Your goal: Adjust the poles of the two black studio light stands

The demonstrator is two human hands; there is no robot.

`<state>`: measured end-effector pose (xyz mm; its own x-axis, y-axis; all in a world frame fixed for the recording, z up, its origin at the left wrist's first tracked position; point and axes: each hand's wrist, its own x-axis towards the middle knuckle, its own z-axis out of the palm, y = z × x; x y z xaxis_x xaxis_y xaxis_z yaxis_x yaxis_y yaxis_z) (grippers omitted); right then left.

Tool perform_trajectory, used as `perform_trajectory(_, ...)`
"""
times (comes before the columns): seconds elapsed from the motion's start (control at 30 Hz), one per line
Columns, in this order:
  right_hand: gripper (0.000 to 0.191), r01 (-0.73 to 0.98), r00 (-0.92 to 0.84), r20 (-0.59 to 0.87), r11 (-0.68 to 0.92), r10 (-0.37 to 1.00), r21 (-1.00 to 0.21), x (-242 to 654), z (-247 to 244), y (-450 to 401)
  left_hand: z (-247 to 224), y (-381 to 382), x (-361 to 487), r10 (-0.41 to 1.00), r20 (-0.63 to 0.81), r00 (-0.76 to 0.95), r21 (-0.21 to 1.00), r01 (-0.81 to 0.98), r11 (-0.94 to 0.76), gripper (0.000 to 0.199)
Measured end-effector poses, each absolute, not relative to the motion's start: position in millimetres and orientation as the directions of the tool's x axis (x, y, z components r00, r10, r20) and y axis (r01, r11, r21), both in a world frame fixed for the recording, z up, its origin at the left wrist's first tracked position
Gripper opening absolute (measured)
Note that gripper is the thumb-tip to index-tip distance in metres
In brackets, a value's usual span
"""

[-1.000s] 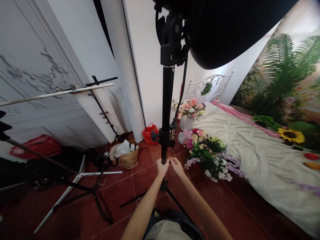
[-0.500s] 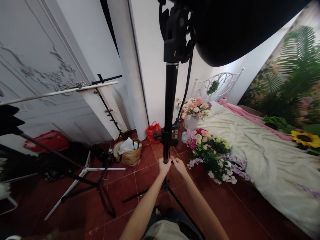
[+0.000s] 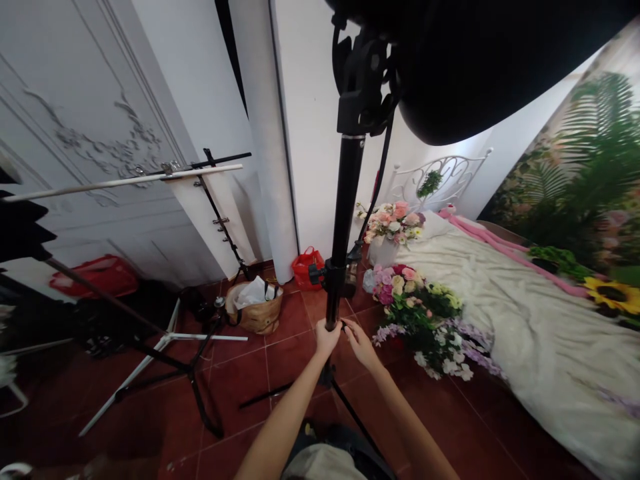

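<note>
A black light stand (image 3: 345, 207) rises in front of me, with a large black lamp housing (image 3: 465, 73) at its top and a cable hanging beside the pole. My left hand (image 3: 327, 337) is wrapped round the lower pole. Just right of it, the fingers of my right hand (image 3: 359, 341) pinch a small dark knob (image 3: 344, 325) on the stand's side. Higher up the pole sits another clamp with a knob (image 3: 316, 273), which neither hand touches. The stand's legs spread over the red tiled floor below my hands.
Right of the stand are flower bunches (image 3: 415, 300) and a bed with a cream cover (image 3: 500, 293). To the left stand a woven basket (image 3: 257, 313), a red bag (image 3: 307, 267), a white-legged stand (image 3: 165, 341) and a crossbar (image 3: 125, 181). White walls rise behind.
The view has shifted slightly, and the pole now leans a little more to the right at its top. My right hand's fingers have spread somewhat around the knob. The left hand keeps its hold.
</note>
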<state>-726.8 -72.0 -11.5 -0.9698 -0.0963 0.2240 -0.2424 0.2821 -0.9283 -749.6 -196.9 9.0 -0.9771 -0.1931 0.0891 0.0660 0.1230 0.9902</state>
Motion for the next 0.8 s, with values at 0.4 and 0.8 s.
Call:
perform_trajectory(0.4, 0.044, -0.396, -0.889, 0.251, 0.368, -0.383, -0.841, -736, -8, -48, 11, -197, -749, -0.183, 0.074, -0.98, 0.992, 0.053, 0.115, 0.024)
perform_trajectory(0.8, 0.038, -0.304, -0.933, 0.195, 0.37, -0.302, -0.878, -741, -18, -52, 5, -198, -753, -0.172, 0.049, -0.984, 0.993, 0.03, 0.114, 0.021)
